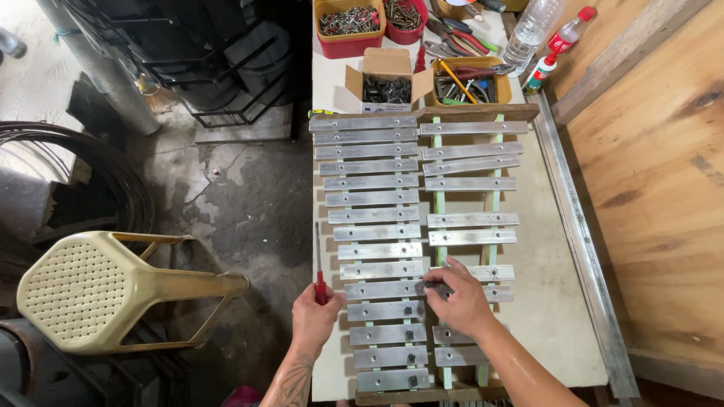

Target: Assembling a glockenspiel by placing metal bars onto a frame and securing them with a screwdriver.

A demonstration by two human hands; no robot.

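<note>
At the top centre of the frame, 4 containers are set on the desk (528,301). A red tray (348,30) is filled with grey metal screws, and a second red tray (405,20) beside it, cut off by the top edge, is filled with brownish screws. Below them, an open cardboard box (388,79) is filled with small dark fasteners. To its right, a yellow tray (469,83) is loaded with pliers and other hand tools, whose kinds are hard to make out. A clear plastic bottle (532,30) and a small red-capped bottle (562,41) are placed at the upper right, the former cut off by the frame.

Down the middle of the frame, 2 columns of flat metal bars (373,200) are laid across pale green rails (439,203).

At the lower centre, a red-handled screwdriver (319,264) is gripped in the closed left hand (315,316), its shaft pointed up the frame. The right hand (461,301) is rested on the bars, its fingers pinched on a small dark piece (434,285) that cannot be identified. Parts of the lower right bars are hidden by this hand.

A beige plastic stool (98,290) is seen at the lower left, on the floor.
</note>
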